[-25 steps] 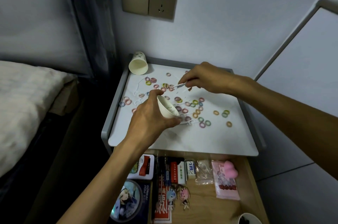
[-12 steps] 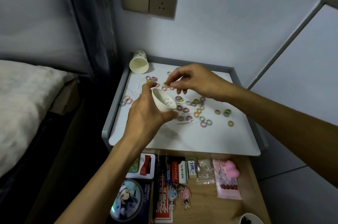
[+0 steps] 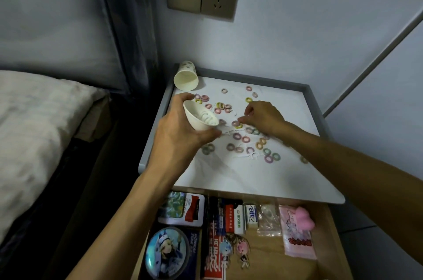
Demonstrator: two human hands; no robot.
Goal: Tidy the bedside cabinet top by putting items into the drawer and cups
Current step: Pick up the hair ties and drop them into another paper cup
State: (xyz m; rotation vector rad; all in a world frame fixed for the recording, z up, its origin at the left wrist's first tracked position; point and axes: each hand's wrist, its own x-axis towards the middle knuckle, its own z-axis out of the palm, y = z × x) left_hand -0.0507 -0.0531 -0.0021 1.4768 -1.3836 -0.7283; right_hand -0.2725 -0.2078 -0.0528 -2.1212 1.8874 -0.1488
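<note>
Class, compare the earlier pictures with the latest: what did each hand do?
The right hand carried a white stick to the paper cup, then came back down among the rings. The left hand held the cup tilted throughout; the other cup stayed lying, the drawer open.

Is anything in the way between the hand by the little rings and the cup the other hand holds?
No, nothing visible. The left hand holds the cup, its mouth tipped toward the right hand close by. Only small rings lie flat on the cabinet top beneath the gap.
</note>
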